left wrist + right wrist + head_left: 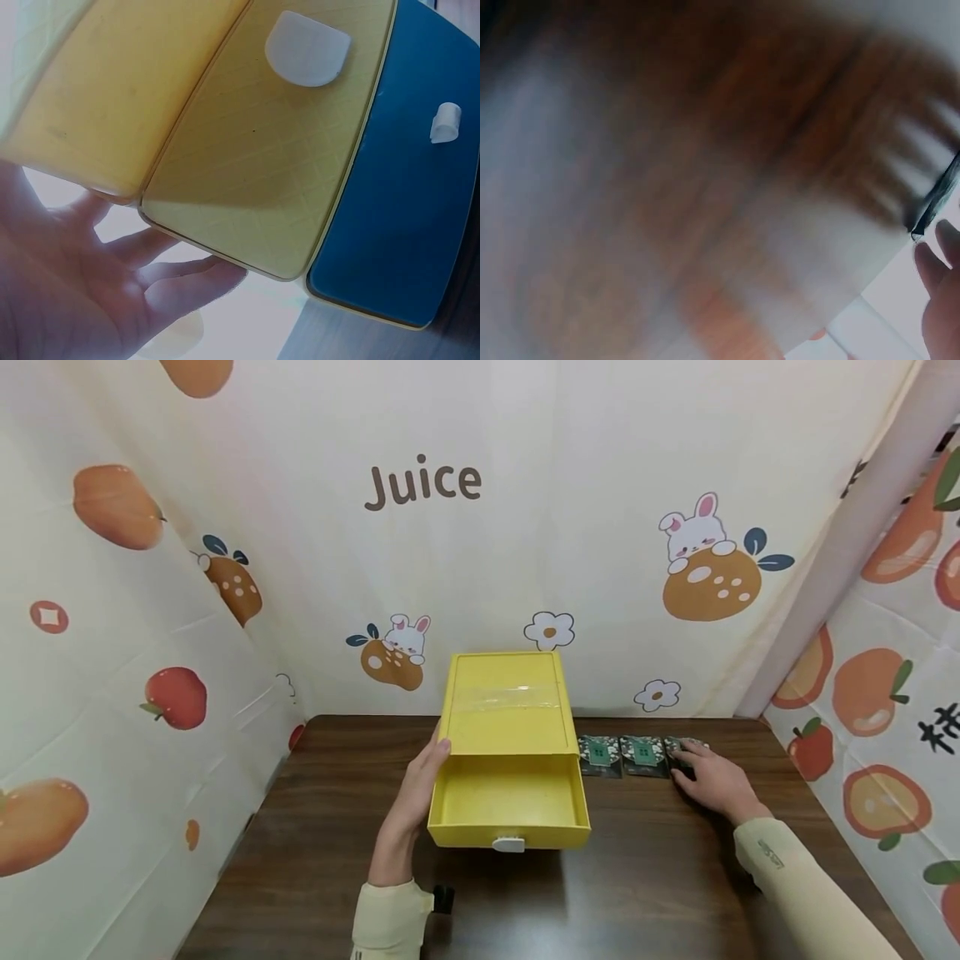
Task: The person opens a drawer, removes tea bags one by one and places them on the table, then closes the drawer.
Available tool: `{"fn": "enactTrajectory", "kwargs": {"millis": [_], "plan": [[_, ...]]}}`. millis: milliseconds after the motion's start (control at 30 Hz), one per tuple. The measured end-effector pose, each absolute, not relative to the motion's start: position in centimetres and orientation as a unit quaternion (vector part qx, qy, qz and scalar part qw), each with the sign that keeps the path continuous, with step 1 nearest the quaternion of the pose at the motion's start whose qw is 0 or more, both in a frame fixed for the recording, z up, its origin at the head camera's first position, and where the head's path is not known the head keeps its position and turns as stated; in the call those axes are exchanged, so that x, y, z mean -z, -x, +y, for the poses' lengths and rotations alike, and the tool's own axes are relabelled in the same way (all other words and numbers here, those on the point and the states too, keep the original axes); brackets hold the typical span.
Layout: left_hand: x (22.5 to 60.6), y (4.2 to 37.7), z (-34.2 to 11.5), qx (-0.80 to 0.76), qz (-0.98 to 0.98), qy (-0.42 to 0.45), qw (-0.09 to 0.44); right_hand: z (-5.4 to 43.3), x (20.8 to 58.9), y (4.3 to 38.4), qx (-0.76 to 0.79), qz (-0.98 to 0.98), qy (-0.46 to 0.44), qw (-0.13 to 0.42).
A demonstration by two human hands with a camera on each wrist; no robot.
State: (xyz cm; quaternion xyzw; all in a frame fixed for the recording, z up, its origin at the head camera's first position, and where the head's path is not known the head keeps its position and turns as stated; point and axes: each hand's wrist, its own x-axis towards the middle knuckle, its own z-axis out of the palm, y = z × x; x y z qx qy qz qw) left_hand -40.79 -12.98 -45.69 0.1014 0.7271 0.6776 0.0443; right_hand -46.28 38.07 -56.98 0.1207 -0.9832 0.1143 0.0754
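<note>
A yellow drawer box (504, 702) stands near the middle of the table, its top drawer (510, 839) pulled out and bare inside. My left hand (416, 781) rests along the box's left side, thumb at the front edge of the lid. In the left wrist view, the extended fingers (191, 289) lie against the side of the box. Three flat green-and-black square packets lie in a row right of the box: a near one (600, 755), a middle one (643, 755) and a far-right one (675, 745). My right hand (716, 783) partly covers the far-right packet, fingers spread at its edges.
Below the pulled-out drawer are a yellow drawer front (247, 165) with a white handle (307, 49) and a blue drawer front (397, 172) with a white knob (447, 122). Printed curtains (525, 552) close off the dark wooden table (330, 827) behind and at both sides.
</note>
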Motion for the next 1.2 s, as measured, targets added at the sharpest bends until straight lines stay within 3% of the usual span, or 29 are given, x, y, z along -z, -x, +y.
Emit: {"fn": "enactTrajectory", "kwargs": {"millis": [333, 567, 933, 1200], "plan": [[43.5, 39.7, -13.2, -0.695, 0.709, -0.099, 0.074, 37.5, 53.7, 44.6, -0.128, -0.957, -0.077, 0.248], [42.8, 39.1, -13.0, -0.692, 0.713, -0.093, 0.070, 32.9, 50.3, 41.6, -0.206, -0.912, -0.060, 0.349], [42.6, 39.0, -12.7, -0.703, 0.700, -0.081, 0.095, 22.1, 42.4, 33.4, -0.307, -0.865, -0.049, 0.395], [42.6, 39.1, -12.8, -0.708, 0.695, -0.089, 0.089, 14.6, 41.0, 28.5, -0.233, -0.872, -0.110, 0.417]]}}
